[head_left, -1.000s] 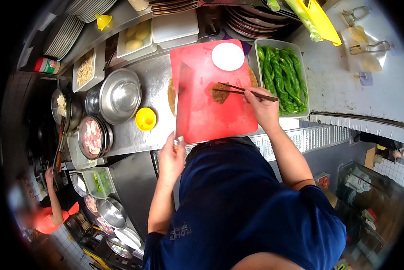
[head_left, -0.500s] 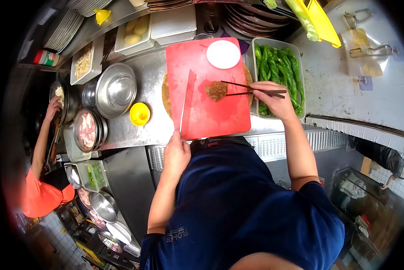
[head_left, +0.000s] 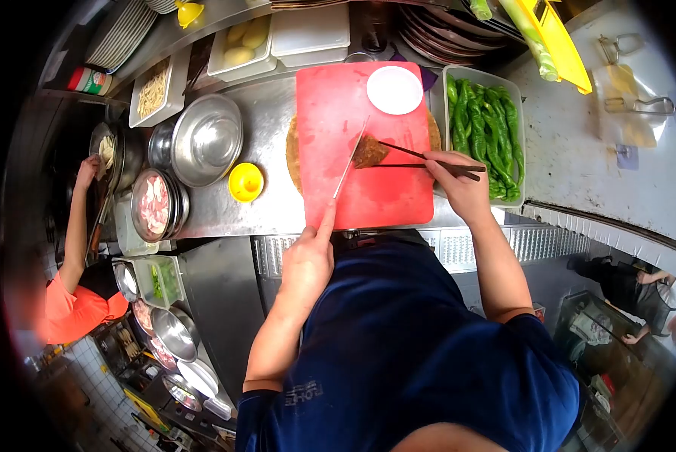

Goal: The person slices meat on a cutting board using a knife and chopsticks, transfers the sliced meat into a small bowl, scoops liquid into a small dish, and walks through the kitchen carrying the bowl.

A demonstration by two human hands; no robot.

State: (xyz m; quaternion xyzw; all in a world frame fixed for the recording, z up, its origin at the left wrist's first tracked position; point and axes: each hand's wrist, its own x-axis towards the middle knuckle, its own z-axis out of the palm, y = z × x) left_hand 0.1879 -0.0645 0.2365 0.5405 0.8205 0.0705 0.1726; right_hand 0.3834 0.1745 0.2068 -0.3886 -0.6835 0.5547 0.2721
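Observation:
A red cutting board [head_left: 338, 98] lies on a round wooden block [head_left: 293, 154], partly hidden beneath it. My left hand [head_left: 310, 256] is closed on a knife [head_left: 347, 169], its blade edge-on, upright and against the left side of a brown piece of food [head_left: 368, 152]. My right hand [head_left: 458, 184] is closed round dark chopsticks [head_left: 406, 165], whose tips are at the right side of the food. At the board's top right stands a white dish [head_left: 394, 90].
Right of the board is a tub of green peppers [head_left: 489, 139]. To the left are a yellow cup [head_left: 245, 182], a metal bowl [head_left: 208, 141] and a bowl of raw meat [head_left: 153, 205]. A co-worker's arm [head_left: 74, 226] reaches to a pan at far left.
The knife has moved right across the board, up to the food, and its blade has tilted. The chopsticks have spread apart. The co-worker's hand has come to the pan.

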